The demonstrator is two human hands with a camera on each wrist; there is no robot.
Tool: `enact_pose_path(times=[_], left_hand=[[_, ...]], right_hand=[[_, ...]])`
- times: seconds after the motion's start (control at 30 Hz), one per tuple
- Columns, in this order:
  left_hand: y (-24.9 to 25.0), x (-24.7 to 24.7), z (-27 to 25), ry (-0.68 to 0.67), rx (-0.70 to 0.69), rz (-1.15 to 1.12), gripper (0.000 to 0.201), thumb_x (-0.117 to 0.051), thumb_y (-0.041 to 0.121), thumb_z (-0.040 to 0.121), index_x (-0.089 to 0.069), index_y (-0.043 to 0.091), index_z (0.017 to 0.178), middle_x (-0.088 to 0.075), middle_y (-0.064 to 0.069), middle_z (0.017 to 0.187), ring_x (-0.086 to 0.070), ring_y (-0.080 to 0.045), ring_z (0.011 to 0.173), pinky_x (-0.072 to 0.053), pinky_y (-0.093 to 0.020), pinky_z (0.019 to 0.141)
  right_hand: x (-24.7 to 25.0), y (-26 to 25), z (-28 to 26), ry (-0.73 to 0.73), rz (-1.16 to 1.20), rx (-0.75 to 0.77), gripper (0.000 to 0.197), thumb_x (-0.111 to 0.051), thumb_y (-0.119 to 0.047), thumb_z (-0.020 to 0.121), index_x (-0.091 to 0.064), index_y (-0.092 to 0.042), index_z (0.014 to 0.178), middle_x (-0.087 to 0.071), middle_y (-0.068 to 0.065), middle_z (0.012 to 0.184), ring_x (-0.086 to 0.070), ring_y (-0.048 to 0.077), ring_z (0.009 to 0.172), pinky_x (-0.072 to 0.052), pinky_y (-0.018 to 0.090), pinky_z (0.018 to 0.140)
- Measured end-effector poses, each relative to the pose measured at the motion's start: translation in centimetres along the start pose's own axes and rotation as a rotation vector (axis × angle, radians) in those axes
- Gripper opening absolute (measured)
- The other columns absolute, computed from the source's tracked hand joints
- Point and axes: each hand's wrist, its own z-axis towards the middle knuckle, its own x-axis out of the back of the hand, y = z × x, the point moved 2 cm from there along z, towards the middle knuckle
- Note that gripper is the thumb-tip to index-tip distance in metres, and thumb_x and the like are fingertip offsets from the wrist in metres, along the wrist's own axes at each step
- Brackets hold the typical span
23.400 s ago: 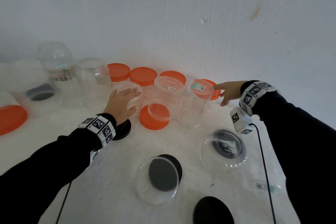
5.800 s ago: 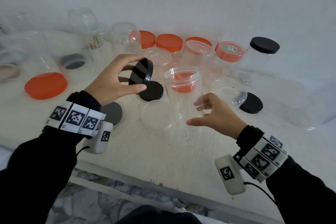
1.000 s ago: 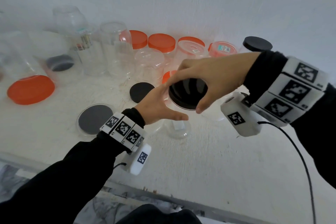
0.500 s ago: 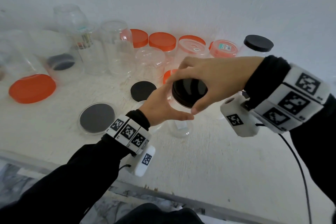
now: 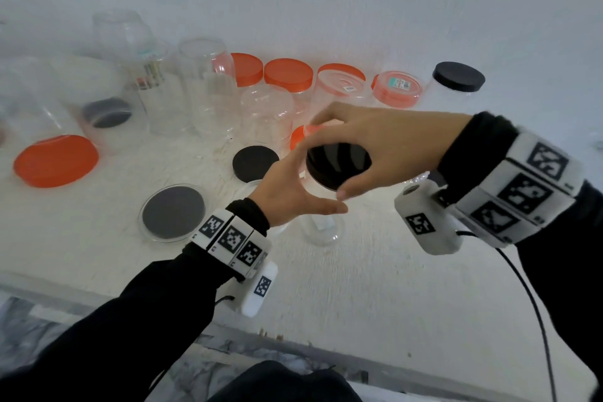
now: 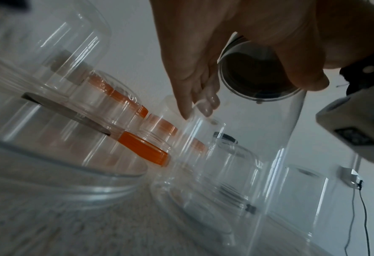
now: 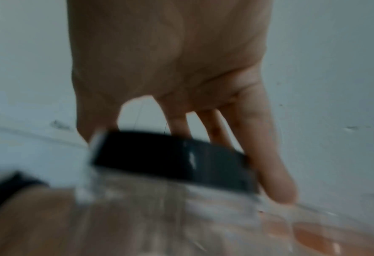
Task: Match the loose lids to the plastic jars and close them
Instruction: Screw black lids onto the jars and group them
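A tall clear plastic jar [image 5: 321,225] stands mid-table, and a black lid [image 5: 337,164] sits on its mouth. My right hand [image 5: 365,143] reaches over from the right and grips this lid's rim [image 7: 173,159] with thumb and fingers. My left hand [image 5: 293,189] wraps the jar's upper wall from the left, thumb in front. In the left wrist view the lid's underside [image 6: 254,76] shows through the jar [image 6: 269,155]. Another black lid [image 5: 255,162] lies loose behind my left hand.
A large orange lid [image 5: 55,160] lies at the left, and a shallow clear jar [image 5: 174,214] with a dark lid sits near the front. Orange-lidded jars [image 5: 287,75] and open clear jars [image 5: 202,81] line the wall; a black-lidded jar [image 5: 458,77] stands at the right. The table edge [image 5: 293,339] runs close to my body.
My right hand has turned a little on the black lid over the last second. My left hand keeps its hold on the jar, which stays in place.
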Motion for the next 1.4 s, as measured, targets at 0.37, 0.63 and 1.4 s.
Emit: enact_pose_path(times=[0.37, 0.63, 1.4], left_hand=[[0.3, -0.3, -0.2, -0.004, -0.003, -0.054, 0.102, -0.089, 0.043, 0.045, -0.042, 0.019, 0.132, -0.06, 0.009, 0.121, -0.053, -0.004, 0.115, -0.043, -0.029, 0.099], [0.4, -0.1, -0.2, -0.007, -0.014, 0.038, 0.083, -0.086, 0.028, 0.057, -0.037, 0.032, 0.124, -0.055, 0.02, 0.11, -0.052, 0.003, 0.109, -0.038, -0.008, 0.093], [0.4, 0.0, -0.2, -0.025, -0.018, -0.009, 0.095, -0.083, 0.044, 0.049, -0.041, 0.025, 0.132, -0.057, 0.013, 0.121, -0.05, 0.0, 0.116, -0.039, -0.023, 0.101]], right_hand=[[-1.1, -0.3, 0.9, 0.301, -0.214, -0.164, 0.069, -0.046, -0.075, 0.073, -0.051, -0.022, 0.117, -0.049, -0.001, 0.092, -0.048, 0.016, 0.076, -0.036, 0.026, 0.063], [0.0, 0.1, 0.5, -0.005, 0.016, -0.029, 0.067, -0.072, -0.04, 0.067, -0.04, -0.043, 0.126, -0.04, -0.005, 0.11, -0.05, 0.016, 0.095, -0.048, 0.029, 0.077], [0.8, -0.8, 0.2, 0.047, -0.103, -0.095, 0.073, -0.062, -0.062, 0.073, -0.04, -0.033, 0.137, -0.043, -0.017, 0.092, -0.044, 0.008, 0.094, -0.036, 0.023, 0.079]])
